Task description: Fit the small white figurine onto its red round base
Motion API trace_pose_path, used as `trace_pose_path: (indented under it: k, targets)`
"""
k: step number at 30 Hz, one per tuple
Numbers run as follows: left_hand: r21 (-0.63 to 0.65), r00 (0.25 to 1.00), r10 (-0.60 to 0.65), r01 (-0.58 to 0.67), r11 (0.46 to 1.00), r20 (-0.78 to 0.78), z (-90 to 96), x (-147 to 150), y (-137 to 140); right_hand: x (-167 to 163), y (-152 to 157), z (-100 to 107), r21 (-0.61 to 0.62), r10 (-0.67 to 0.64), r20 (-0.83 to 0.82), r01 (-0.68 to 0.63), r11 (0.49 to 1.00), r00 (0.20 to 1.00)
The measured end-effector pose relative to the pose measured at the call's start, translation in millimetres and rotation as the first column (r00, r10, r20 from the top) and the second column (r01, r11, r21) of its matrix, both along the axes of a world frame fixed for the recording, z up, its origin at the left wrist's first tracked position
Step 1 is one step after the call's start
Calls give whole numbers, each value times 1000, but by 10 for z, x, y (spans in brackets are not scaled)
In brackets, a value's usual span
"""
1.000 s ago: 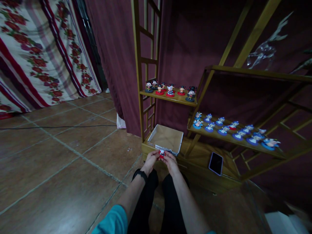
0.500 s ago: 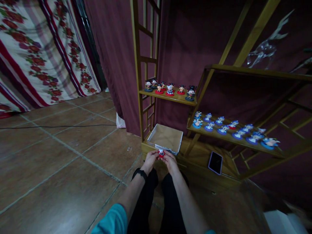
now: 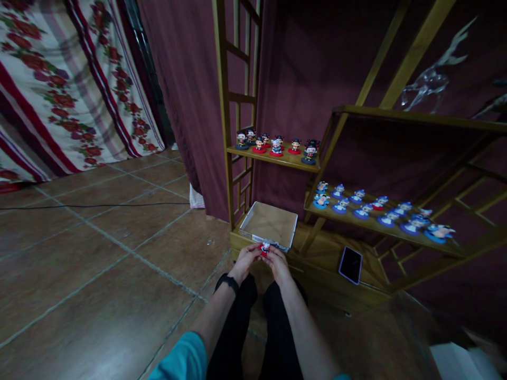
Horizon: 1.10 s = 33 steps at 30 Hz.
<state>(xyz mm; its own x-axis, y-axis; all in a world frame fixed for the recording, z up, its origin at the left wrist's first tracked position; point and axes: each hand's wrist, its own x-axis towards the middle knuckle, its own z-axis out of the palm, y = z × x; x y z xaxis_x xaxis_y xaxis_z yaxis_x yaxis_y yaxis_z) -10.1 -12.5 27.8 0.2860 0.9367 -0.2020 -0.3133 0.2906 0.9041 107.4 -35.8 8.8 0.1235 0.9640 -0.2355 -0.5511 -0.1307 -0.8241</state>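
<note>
The wooden shelf unit (image 3: 224, 105) bears figurines in loose rows — the red- and black-based figurines (image 3: 296, 146) on the left shelf, the mostly blue-based figurines (image 3: 363, 211) on the right one — perhaps spaced so their discs stand steady. On its base sits the shallow box (image 3: 269, 221), probably for easy reach, with a phone (image 3: 350, 265) flat to its right. At the box's near edge, the left hand (image 3: 246, 258) and right hand (image 3: 278, 262) close together on a red-and-white figurine (image 3: 265, 248) (its details are tiny), likely pinching from both sides for steadiness.
</note>
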Motion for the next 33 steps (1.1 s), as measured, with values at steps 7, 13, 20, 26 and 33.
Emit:
trace_pose_path:
  k: [7,13,20,26,33]
  targets:
    - [20,1000,22,-22,1000,-20,-9,10,3,10,17,-42,10,5,-18,-5,1000,1000]
    - [2,999,47,-47,999,-11,-65,9,20,5,21,-43,15,3,-25,-3,1000,1000]
    - [-10,996,87,-87,996,-14,-109,14,26,4,24,-64,4,-5,-9,5,1000,1000]
    - [-19,997,75,-75,997,-21,-74,8,8,-7,24,-65,4,-20,-2,20,1000,1000]
    - [35,1000,-3,3,999,6,-50,1,-6,0,31,-51,-22,12,9,-11,1000,1000]
